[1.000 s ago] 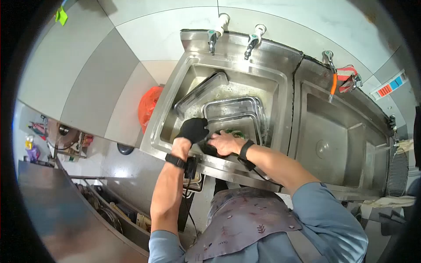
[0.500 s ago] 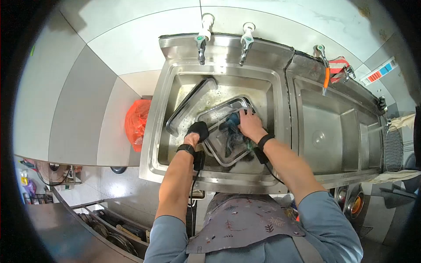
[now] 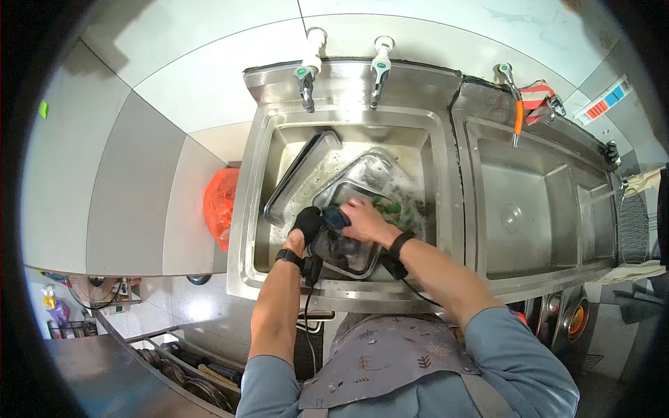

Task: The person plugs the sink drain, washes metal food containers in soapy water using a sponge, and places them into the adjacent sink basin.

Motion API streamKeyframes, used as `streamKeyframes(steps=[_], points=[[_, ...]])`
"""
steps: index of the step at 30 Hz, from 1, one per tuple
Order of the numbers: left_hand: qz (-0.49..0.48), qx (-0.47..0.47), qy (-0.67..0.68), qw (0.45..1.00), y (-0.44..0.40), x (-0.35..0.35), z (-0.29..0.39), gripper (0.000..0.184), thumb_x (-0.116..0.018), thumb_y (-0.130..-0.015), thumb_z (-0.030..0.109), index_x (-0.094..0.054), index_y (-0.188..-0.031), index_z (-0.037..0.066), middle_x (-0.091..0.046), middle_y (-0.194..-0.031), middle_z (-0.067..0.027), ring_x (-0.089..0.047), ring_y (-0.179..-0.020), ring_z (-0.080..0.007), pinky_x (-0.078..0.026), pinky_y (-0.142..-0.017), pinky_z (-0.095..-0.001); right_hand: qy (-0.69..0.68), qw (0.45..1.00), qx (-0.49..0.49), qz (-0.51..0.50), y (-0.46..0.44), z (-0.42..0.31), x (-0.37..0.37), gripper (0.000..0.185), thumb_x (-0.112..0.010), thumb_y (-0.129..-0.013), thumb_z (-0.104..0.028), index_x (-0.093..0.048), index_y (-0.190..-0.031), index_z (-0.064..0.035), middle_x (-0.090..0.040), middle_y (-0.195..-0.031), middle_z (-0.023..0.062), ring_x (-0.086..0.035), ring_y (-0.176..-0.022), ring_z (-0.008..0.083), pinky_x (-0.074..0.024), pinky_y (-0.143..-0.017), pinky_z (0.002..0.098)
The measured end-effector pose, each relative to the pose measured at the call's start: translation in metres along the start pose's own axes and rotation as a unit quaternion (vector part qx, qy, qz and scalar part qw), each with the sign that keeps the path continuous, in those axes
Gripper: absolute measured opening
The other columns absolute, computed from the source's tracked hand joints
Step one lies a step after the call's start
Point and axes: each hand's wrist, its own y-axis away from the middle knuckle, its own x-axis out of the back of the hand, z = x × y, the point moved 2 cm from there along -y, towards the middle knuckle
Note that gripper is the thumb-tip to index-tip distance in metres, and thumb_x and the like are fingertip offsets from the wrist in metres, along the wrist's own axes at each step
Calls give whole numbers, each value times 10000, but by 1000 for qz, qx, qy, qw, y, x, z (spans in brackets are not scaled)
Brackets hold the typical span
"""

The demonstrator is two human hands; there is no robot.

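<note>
In the left sink basin (image 3: 237, 230) lies a shallow rectangular tray (image 3: 362, 268) with a shiny rim, overlapping another clear-looking tray (image 3: 376, 159). My left hand (image 3: 307, 224), in a black glove, is closed at the tray's left edge. Bare and closed, my right hand (image 3: 366, 221) presses a dark blue scrubber (image 3: 336, 218) over the tray near my left hand. Its exact kind is blurred. Some green material (image 3: 385, 205) sits just beyond my right hand. A third, longer tray (image 3: 300, 177) leans against the basin's left wall.
Two taps (image 3: 306, 83) stand over this basin. To the right is a second basin (image 3: 512, 244), below a tap with an orange hose (image 3: 518, 122). An orange plastic bag (image 3: 219, 209) rests left of the sink. A drawer of utensils (image 3: 188, 380) is at lower left.
My right hand has moved left and toward me with the scrubber, from the tray's right side to beside my left hand. The tray has shifted slightly toward me.
</note>
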Motion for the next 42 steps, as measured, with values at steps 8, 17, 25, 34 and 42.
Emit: streamKeyframes(steps=[8, 17, 25, 34, 42], points=[[-32, 57, 67, 996, 11, 31, 43, 770, -777, -677, 331, -579, -1348, 9, -569, -1367, -262, -529, -1285, -399, -411, -1102, -402, 177, 964, -98, -173, 0, 35, 57, 402, -708, -777, -138, -659, -1162, -33, -600, -1227, 227, -629, -1058, 436, -542, -907, 491], [13, 50, 44, 998, 11, 27, 69, 535, -652, -756, 221, -603, -1239, -3, -628, -1229, -273, -594, -1139, -459, -497, -969, -486, 26, 994, -29, 102, -49, 22, 33, 509, -581, -819, -82, -523, -1322, -23, -501, -1351, 232, -498, -1180, 470, -445, -1032, 540], [85, -14, 196, 977, 18, 39, 59, 340, -690, -719, 110, -664, -1035, -13, -676, -1015, -272, -630, -999, -449, -512, -853, -460, 17, 990, 120, -73, -5, 5, 26, 457, -640, -722, -58, -663, -1179, -51, -618, -1134, 161, -555, -1088, 404, -462, -976, 480], [186, -42, 224, 956, 18, 83, 87, 232, -728, -715, 72, -639, -914, -9, -657, -825, -165, -622, -779, -302, -477, -731, -394, 214, 880, 17, -423, 29, 18, 49, 390, -716, -790, -237, -731, -1166, -133, -664, -1163, 104, -635, -1016, 342, -538, -828, 481], [239, -34, 348, 906, 15, 115, 81, 100, -664, -807, 48, -632, -884, -7, -636, -769, -100, -569, -747, -211, -462, -723, -371, -220, 971, -97, -10, 15, 38, 153, 472, -728, -851, -316, -648, -1152, 38, -729, -928, 230, -713, -743, 287, -571, -680, 376]])
